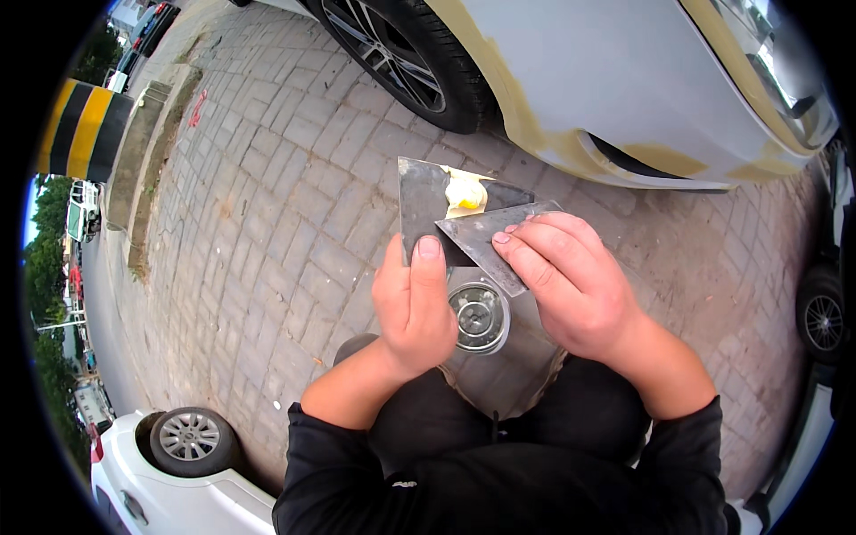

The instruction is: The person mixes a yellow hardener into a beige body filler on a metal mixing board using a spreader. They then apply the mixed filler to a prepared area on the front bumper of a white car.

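Observation:
My left hand (414,305) grips a dark, flat metal putty spreader (423,192) by its near edge, thumb on top. On that spreader sits a dab of cream-coloured putty (465,190) with a bright yellow spot in it. A second metal putty spreader (481,237) is pinched in my right hand (575,283), fingers pressed on its upper face. Its blade lies across the first one, just nearer to me than the putty. Below the hands, between my knees, stands a round metal can (480,316), partly covered by my left hand.
Ahead is a grey car bumper (580,71) with tan filler patches, beside a black front wheel (401,53). A white car (187,490) stands at lower left, another wheel (820,316) at far right. A striped yellow-black post (85,129) and kerb (147,169) border the brick paving (259,223).

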{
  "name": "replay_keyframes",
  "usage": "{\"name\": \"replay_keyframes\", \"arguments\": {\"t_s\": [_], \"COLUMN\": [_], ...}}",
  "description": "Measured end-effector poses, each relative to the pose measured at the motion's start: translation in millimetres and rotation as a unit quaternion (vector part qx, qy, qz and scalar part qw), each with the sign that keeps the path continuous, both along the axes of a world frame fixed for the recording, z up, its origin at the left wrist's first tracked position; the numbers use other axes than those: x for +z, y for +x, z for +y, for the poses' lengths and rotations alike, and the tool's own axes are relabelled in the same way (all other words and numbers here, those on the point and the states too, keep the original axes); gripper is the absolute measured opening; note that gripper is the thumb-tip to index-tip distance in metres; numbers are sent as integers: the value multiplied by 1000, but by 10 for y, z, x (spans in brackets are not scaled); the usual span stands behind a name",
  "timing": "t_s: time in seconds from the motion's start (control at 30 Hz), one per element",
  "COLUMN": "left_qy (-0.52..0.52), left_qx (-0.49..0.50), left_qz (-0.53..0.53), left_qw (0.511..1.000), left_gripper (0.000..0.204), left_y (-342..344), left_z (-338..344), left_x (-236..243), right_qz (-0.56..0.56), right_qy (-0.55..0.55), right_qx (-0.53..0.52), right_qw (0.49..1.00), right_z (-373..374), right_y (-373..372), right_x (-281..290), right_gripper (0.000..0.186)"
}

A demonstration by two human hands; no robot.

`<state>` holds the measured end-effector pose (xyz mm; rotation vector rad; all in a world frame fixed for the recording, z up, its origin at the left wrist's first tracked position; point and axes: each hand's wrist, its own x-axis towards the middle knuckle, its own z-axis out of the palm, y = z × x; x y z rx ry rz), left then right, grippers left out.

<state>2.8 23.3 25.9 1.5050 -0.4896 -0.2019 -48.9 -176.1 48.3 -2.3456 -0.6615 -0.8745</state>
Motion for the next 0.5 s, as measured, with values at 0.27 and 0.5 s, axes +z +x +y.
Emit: {"name": "replay_keyframes", "arguments": {"t_s": [0.27,0.5], "left_qy": [40,67], "left_qx": [12,16], "left_qz": [-3,-117], "left_qw": [999,991], "left_gripper": [33,34], "left_y": [-79,-69], "left_z": [9,-53], "left_x": [27,104], "right_qz": [16,15], "right_qy": [23,34], "right_qx": [24,18], "right_qw": [999,999], "right_z": [-1,-26], "right_y": [-36,-48], "right_x": [-1,35], "right_gripper": [43,43]}}
